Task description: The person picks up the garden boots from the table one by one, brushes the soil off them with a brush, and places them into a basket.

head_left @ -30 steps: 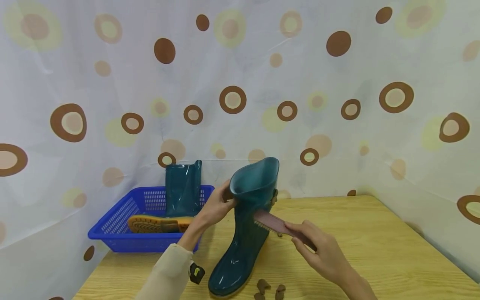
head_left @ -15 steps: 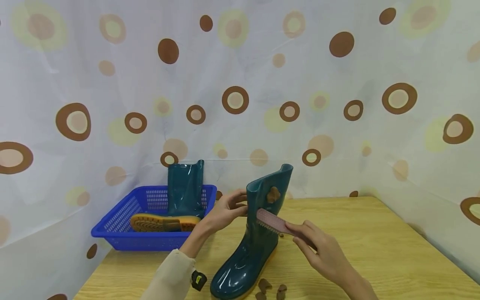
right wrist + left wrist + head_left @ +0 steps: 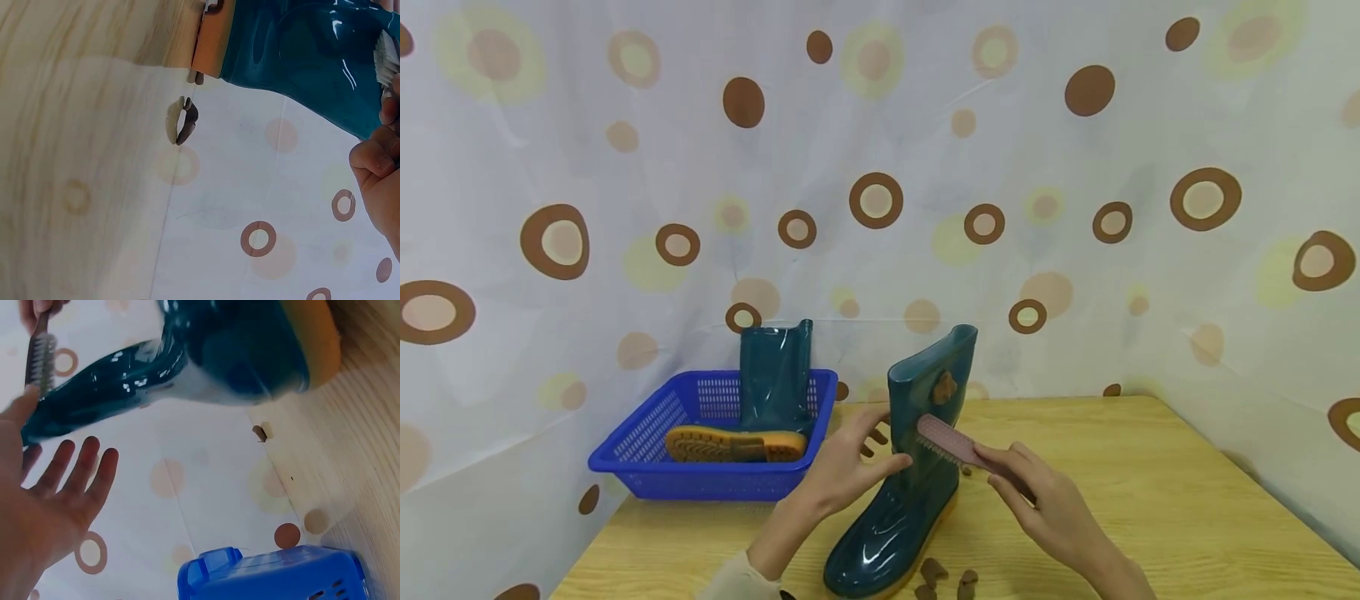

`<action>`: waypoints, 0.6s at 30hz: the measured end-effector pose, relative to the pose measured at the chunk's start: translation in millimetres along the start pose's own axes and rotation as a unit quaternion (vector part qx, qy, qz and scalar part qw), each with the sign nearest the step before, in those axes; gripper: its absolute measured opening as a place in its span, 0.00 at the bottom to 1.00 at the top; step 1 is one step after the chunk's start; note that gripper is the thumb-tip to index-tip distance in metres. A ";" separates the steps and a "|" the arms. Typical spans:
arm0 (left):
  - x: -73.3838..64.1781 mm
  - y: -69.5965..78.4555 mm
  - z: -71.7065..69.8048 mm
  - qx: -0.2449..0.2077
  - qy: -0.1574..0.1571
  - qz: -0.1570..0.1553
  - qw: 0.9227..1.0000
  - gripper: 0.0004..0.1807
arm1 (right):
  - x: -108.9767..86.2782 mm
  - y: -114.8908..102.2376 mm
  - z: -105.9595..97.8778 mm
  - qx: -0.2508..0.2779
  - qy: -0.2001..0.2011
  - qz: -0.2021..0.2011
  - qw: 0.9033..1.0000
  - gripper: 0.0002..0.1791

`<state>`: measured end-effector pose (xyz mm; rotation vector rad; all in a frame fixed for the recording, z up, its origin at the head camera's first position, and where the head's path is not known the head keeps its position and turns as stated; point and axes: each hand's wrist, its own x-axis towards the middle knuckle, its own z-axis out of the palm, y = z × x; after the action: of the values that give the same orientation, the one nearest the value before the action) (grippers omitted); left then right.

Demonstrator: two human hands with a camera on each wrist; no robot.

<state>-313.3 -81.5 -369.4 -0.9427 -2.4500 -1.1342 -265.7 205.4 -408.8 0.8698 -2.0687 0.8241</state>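
A dark green rubber boot (image 3: 880,542) stands upright on the wooden table, toe toward me, with a brown lump (image 3: 944,387) stuck on its upper shaft. My right hand (image 3: 1048,504) grips a pink scrub brush (image 3: 951,440) by its handle. The brush's pale bristles (image 3: 385,59) are against or very near the shaft. On the boot's left side, my left hand (image 3: 842,467) has its fingers spread and relaxed, thumb in front of the shaft. In the left wrist view, the fingers (image 3: 78,472) stand apart with nothing held; whether the thumb touches the boot I cannot tell.
At the back left, a blue plastic basket (image 3: 715,483) holds a second green boot (image 3: 771,375) with its tan sole (image 3: 730,446) facing me. Several brown lumps (image 3: 933,572) lie by the standing boot on the table (image 3: 1120,483). A dotted curtain (image 3: 880,108) hangs behind.
The boot has turned, bringing the brown lump on its shaft into view. My left hand has let go of the shaft's upper part and moved lower. The brush stays at the shaft.
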 end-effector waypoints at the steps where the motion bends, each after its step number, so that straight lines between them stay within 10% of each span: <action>1: -0.8 2.1 1.3 0.022 0.011 -0.004 1.000 0.32 | -0.1 0.3 -0.3 0.001 0.000 0.001 1.000 0.25; 18: -1.2 16.7 3.8 0.043 0.031 0.006 0.999 0.18 | 0.2 0.1 -1.5 -0.006 -0.010 0.016 1.000 0.25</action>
<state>-301.3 -71.2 -362.9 -0.8837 -2.4195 -1.0293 -265.3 206.5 -407.9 0.8432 -2.1087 0.8230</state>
